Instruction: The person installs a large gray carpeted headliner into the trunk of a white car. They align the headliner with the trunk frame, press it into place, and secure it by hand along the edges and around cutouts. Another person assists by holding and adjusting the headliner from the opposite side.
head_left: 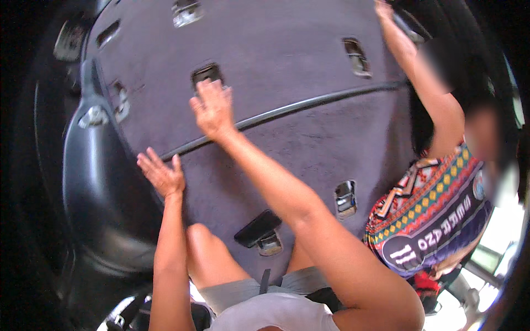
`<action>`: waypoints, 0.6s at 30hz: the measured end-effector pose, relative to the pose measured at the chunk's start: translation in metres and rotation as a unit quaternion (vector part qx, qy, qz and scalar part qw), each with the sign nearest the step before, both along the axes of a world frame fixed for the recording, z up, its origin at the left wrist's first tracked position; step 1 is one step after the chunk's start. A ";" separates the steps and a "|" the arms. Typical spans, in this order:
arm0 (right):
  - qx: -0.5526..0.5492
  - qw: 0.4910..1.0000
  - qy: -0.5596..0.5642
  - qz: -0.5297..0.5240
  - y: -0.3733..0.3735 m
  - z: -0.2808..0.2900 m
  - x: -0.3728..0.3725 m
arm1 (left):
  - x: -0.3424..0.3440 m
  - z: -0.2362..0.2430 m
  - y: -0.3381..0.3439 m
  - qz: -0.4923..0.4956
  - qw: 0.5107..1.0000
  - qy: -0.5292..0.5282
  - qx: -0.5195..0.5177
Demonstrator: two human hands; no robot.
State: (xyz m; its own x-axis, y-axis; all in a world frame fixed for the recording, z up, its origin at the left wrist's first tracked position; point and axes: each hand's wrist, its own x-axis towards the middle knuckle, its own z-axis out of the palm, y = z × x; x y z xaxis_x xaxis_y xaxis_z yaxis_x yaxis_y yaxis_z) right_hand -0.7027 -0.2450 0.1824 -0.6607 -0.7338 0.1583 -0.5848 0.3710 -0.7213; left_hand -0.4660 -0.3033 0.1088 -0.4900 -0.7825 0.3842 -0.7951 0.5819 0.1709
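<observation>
A purple-grey carpeted panel (298, 55) with recessed metal fittings is crossed by a dark strip (309, 102). My right hand (214, 110) lies open, fingers stretched over the lower edge of a recessed fitting (205, 70), partly hiding it. My left hand (165, 172) is open with fingers spread, at the left end of the dark strip, beside the black plastic side trim (99, 187). A black flat object (258, 227) sits beside another metal fitting (269, 246) between my legs.
At the right a co-worker in a patterned sleeveless top (419, 215) reaches up with a hand (383, 12) at the panel's upper right edge. Another fitting (345, 197) is near that person. A black post (89, 83) rises at the left, near a recessed fitting (120, 102).
</observation>
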 end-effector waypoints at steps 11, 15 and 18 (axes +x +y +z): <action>0.234 0.949 0.103 -0.182 0.277 -0.034 -0.008 | 0.012 -0.008 -0.012 -0.014 0.998 -0.055 0.004; 0.242 0.950 0.094 -0.174 0.269 -0.058 -0.004 | 0.027 -0.004 -0.021 -0.054 0.995 -0.078 0.004; 0.237 0.957 0.066 -0.153 0.271 -0.057 -0.004 | 0.032 -0.007 -0.023 -0.059 0.996 -0.065 -0.024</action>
State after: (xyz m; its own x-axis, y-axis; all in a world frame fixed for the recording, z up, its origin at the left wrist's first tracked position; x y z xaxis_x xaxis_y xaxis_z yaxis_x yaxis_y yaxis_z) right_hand -0.7067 0.0262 0.1254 -0.8539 -0.5182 -0.0480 -0.4698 0.8073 -0.3572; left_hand -0.4344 -0.3259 0.1015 -0.6257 -0.6990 0.3464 -0.7343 0.6776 0.0409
